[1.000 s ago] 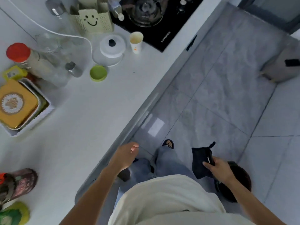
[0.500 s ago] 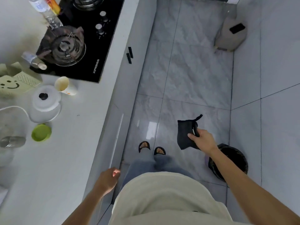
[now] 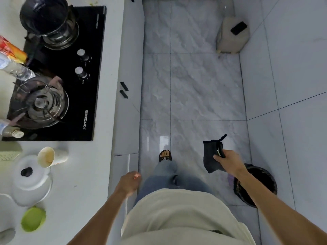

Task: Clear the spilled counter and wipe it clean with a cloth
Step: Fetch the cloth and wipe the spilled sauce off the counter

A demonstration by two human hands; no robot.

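Right grip: the right hand (image 3: 228,160) pinches a dark cloth (image 3: 210,156), fingers curled round its upper edge, so that it hangs over the floor (image 3: 194,85).
Left grip: the left hand (image 3: 130,182) holds nothing, fingers loosely curled, beside the cabinet front below the tabletop edge.
Cloth position: well apart from the tabletop (image 3: 76,183), just beside a black bin (image 3: 256,184) on the floor.
Tabletop: a paper cup (image 3: 46,157) lies on its side, mouth toward the camera; next to it a white lid with a black knob (image 3: 29,174); nearer, a green lid (image 3: 33,219).
Stove: a black hob (image 3: 88,68) sits in the tabletop, with a dark pot (image 3: 46,16) on the far burner and two knobs (image 3: 81,62).
Floor: grey tiles; one sandalled foot (image 3: 165,155) shows ahead of the person's jeans.
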